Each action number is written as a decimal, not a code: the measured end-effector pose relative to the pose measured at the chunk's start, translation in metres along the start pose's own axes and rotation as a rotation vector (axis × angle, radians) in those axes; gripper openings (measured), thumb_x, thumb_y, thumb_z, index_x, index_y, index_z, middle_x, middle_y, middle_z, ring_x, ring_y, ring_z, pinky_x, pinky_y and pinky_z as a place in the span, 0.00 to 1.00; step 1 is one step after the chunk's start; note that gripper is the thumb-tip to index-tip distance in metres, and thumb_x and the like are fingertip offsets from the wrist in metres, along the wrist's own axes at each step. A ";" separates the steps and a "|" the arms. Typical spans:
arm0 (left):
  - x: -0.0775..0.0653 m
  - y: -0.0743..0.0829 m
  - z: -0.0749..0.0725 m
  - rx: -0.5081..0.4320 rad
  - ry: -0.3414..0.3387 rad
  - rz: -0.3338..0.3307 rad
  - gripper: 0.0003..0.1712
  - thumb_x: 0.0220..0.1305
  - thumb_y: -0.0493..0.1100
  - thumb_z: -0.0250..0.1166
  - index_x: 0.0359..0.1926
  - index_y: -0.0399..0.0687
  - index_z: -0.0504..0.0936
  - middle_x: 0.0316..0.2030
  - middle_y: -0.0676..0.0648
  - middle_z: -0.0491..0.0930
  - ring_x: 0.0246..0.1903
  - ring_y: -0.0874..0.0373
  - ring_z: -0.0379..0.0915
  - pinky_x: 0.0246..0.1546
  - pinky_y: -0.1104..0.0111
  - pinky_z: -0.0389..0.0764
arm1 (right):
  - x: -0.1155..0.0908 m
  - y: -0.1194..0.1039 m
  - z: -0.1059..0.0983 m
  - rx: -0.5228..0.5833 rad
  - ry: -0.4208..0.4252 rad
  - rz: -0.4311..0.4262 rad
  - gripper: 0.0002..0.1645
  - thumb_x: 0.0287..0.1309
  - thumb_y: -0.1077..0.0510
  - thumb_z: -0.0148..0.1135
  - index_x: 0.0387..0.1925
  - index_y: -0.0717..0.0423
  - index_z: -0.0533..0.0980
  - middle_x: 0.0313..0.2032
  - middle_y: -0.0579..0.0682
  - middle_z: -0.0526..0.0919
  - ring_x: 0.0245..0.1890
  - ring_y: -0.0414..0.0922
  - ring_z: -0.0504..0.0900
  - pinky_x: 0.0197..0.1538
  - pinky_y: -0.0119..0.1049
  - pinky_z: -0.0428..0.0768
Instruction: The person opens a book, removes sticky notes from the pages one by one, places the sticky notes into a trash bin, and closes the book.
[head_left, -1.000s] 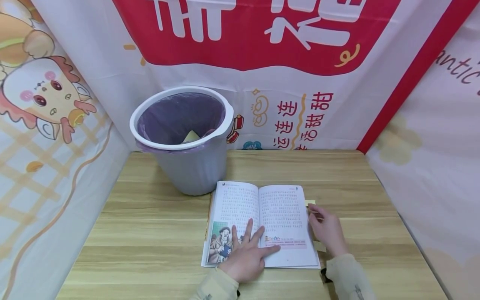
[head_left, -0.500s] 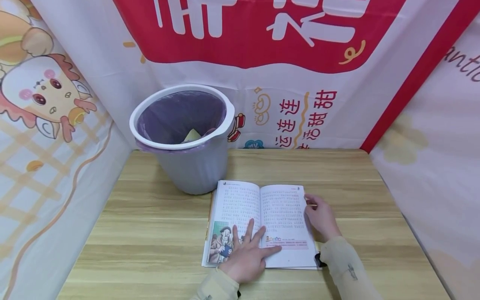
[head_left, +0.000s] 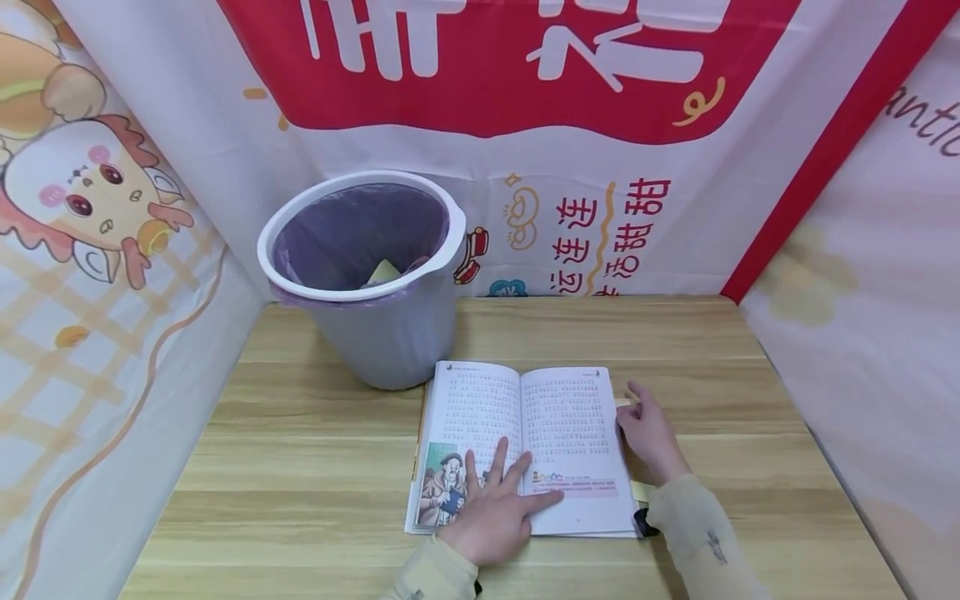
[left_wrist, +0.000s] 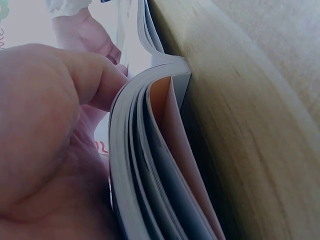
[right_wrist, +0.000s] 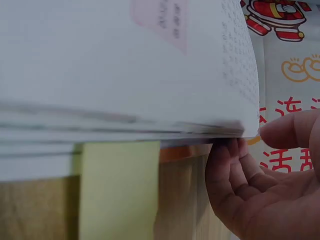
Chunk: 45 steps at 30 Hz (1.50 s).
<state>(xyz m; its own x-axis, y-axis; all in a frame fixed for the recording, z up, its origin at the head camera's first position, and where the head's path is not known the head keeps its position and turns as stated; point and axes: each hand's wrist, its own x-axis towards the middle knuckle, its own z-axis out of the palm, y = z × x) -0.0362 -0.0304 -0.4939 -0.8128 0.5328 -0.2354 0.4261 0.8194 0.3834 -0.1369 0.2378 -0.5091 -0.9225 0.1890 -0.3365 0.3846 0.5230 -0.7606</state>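
Note:
An open book (head_left: 566, 421) lies on the table, printed pages facing up. My left hand (head_left: 495, 508) rests on it across the gutter with fingers spread, thumb reaching onto the right page. In the left wrist view, that hand (left_wrist: 45, 135) lies along the book's curved page ends. At the right page edge is my right hand (head_left: 651, 437), beside a pale yellow sticky note (head_left: 623, 402). The right wrist view has its fingers curled up against the page edges, thumb near the page corner; I cannot tell whether they pinch anything. Nearer the wrist, another yellow sticky note (right_wrist: 120, 190) sticks out.
A grey bin (head_left: 397, 342) with a purple liner stands behind the book's left corner, a pale yellow piece (head_left: 385, 272) inside. Printed cloth (head_left: 510, 158) hangs behind and at both sides of the wooden table (head_left: 300, 467).
My right hand moved up the page edge, covering the upper sticky note, then drew back slightly so both notes show again. One finger now lifts away from the book. My left hand stayed put.

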 end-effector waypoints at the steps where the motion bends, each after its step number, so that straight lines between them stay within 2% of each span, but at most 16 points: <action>1: 0.000 0.000 0.001 0.001 0.004 0.001 0.33 0.63 0.47 0.54 0.64 0.92 0.65 0.77 0.48 0.49 0.76 0.38 0.22 0.61 0.29 0.21 | -0.002 0.001 0.000 0.008 -0.003 0.006 0.38 0.67 0.55 0.48 0.76 0.56 0.53 0.47 0.58 0.79 0.44 0.49 0.78 0.42 0.31 0.75; 6: -0.001 -0.001 0.004 0.018 0.036 0.007 0.33 0.63 0.48 0.54 0.64 0.92 0.65 0.77 0.47 0.50 0.77 0.38 0.24 0.61 0.29 0.22 | -0.012 0.006 0.000 0.053 -0.058 0.032 0.35 0.64 0.53 0.52 0.72 0.51 0.63 0.34 0.51 0.76 0.29 0.42 0.73 0.27 0.31 0.73; 10: -0.001 -0.004 0.008 0.034 0.062 0.022 0.34 0.63 0.49 0.55 0.65 0.91 0.64 0.76 0.46 0.52 0.77 0.37 0.26 0.61 0.28 0.23 | -0.023 0.006 -0.002 0.152 -0.127 0.060 0.35 0.65 0.43 0.52 0.70 0.50 0.65 0.43 0.53 0.81 0.33 0.38 0.79 0.33 0.31 0.78; 13: -0.002 -0.008 0.007 0.020 0.074 0.036 0.35 0.63 0.48 0.56 0.66 0.92 0.62 0.76 0.47 0.54 0.77 0.37 0.28 0.61 0.28 0.24 | -0.033 0.003 -0.003 0.266 -0.170 0.111 0.41 0.61 0.32 0.50 0.67 0.51 0.68 0.52 0.54 0.82 0.41 0.41 0.83 0.41 0.35 0.81; 16: -0.005 -0.013 0.002 -0.042 0.086 0.053 0.35 0.65 0.46 0.55 0.66 0.92 0.62 0.74 0.48 0.59 0.77 0.37 0.34 0.62 0.27 0.28 | -0.042 0.001 -0.003 0.348 -0.207 0.152 0.47 0.55 0.25 0.49 0.64 0.54 0.71 0.49 0.53 0.84 0.41 0.42 0.84 0.43 0.37 0.81; 18: -0.008 -0.017 -0.003 -0.095 0.099 0.068 0.35 0.66 0.43 0.54 0.67 0.89 0.63 0.73 0.49 0.63 0.76 0.38 0.40 0.62 0.27 0.32 | -0.049 0.000 -0.003 0.371 -0.232 0.130 0.50 0.56 0.24 0.45 0.63 0.59 0.72 0.47 0.53 0.85 0.40 0.40 0.84 0.44 0.36 0.81; 21: -0.015 -0.026 -0.011 -0.175 0.130 0.089 0.34 0.67 0.41 0.52 0.68 0.82 0.66 0.70 0.48 0.67 0.75 0.40 0.49 0.65 0.30 0.38 | -0.059 -0.001 0.000 0.393 -0.297 0.007 0.50 0.64 0.29 0.35 0.62 0.69 0.70 0.50 0.60 0.84 0.43 0.38 0.85 0.49 0.32 0.81; 24: -0.023 -0.040 -0.016 -0.252 0.191 0.107 0.34 0.66 0.37 0.53 0.69 0.71 0.69 0.69 0.46 0.69 0.72 0.42 0.59 0.68 0.38 0.49 | -0.070 -0.003 0.005 0.311 -0.376 -0.177 0.43 0.71 0.37 0.31 0.65 0.68 0.68 0.57 0.62 0.80 0.52 0.43 0.85 0.56 0.30 0.78; 27: -0.035 -0.058 -0.023 -0.376 0.256 0.067 0.29 0.63 0.32 0.54 0.63 0.57 0.78 0.61 0.47 0.78 0.63 0.47 0.72 0.66 0.52 0.67 | -0.083 -0.007 0.015 0.103 -0.397 -0.366 0.34 0.71 0.40 0.38 0.67 0.55 0.70 0.62 0.54 0.77 0.61 0.50 0.78 0.61 0.32 0.74; 31: -0.054 -0.084 -0.030 -0.580 0.298 -0.115 0.21 0.65 0.32 0.53 0.55 0.48 0.82 0.52 0.47 0.84 0.54 0.50 0.80 0.55 0.66 0.77 | -0.102 -0.011 0.032 -0.201 -0.293 -0.581 0.33 0.64 0.37 0.50 0.64 0.47 0.74 0.66 0.52 0.74 0.66 0.56 0.72 0.66 0.46 0.70; 34: -0.066 -0.099 -0.033 -0.686 0.319 -0.242 0.25 0.68 0.33 0.51 0.65 0.46 0.75 0.54 0.42 0.83 0.56 0.47 0.79 0.56 0.66 0.77 | -0.112 -0.011 0.043 -0.347 -0.217 -0.666 0.32 0.61 0.38 0.55 0.63 0.46 0.76 0.69 0.54 0.70 0.69 0.58 0.66 0.68 0.53 0.66; 36: -0.072 -0.106 -0.034 -0.720 0.330 -0.288 0.30 0.68 0.31 0.49 0.70 0.46 0.68 0.55 0.40 0.82 0.57 0.45 0.78 0.57 0.64 0.76 | -0.117 -0.010 0.049 -0.411 -0.180 -0.672 0.31 0.59 0.40 0.59 0.63 0.44 0.76 0.70 0.52 0.67 0.70 0.57 0.65 0.68 0.53 0.66; 39: -0.077 -0.112 -0.035 -0.704 0.303 -0.332 0.32 0.68 0.33 0.50 0.73 0.48 0.65 0.55 0.42 0.82 0.57 0.47 0.78 0.57 0.65 0.76 | -0.121 -0.006 0.054 -0.479 -0.126 -0.676 0.31 0.57 0.44 0.63 0.63 0.42 0.76 0.71 0.51 0.66 0.71 0.57 0.65 0.68 0.53 0.66; 40: -0.078 -0.112 -0.035 -0.688 0.282 -0.344 0.32 0.68 0.35 0.51 0.73 0.50 0.65 0.58 0.42 0.80 0.53 0.46 0.81 0.52 0.64 0.79 | -0.122 -0.005 0.055 -0.491 -0.110 -0.677 0.31 0.56 0.45 0.64 0.63 0.41 0.76 0.71 0.51 0.66 0.71 0.58 0.65 0.67 0.53 0.67; 42: -0.078 -0.109 -0.035 -0.595 0.253 -0.348 0.31 0.69 0.39 0.52 0.72 0.50 0.65 0.63 0.43 0.76 0.53 0.48 0.80 0.52 0.63 0.78 | -0.124 -0.002 0.057 -0.510 -0.086 -0.670 0.31 0.56 0.45 0.65 0.63 0.39 0.76 0.71 0.50 0.66 0.71 0.59 0.64 0.68 0.55 0.66; 45: -0.076 -0.099 -0.036 -0.433 0.246 -0.310 0.30 0.68 0.41 0.53 0.71 0.46 0.68 0.69 0.38 0.68 0.60 0.41 0.74 0.59 0.55 0.74 | -0.126 0.000 0.058 -0.517 -0.066 -0.654 0.31 0.56 0.44 0.64 0.63 0.37 0.75 0.72 0.51 0.65 0.71 0.62 0.62 0.69 0.58 0.63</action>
<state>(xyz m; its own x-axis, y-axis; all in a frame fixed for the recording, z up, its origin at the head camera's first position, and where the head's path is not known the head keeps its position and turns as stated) -0.0312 -0.1594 -0.4819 -0.9641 0.1749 -0.1999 -0.0051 0.7403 0.6722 -0.0190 0.1660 -0.4988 -0.9445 -0.3261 0.0401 -0.3061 0.8287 -0.4686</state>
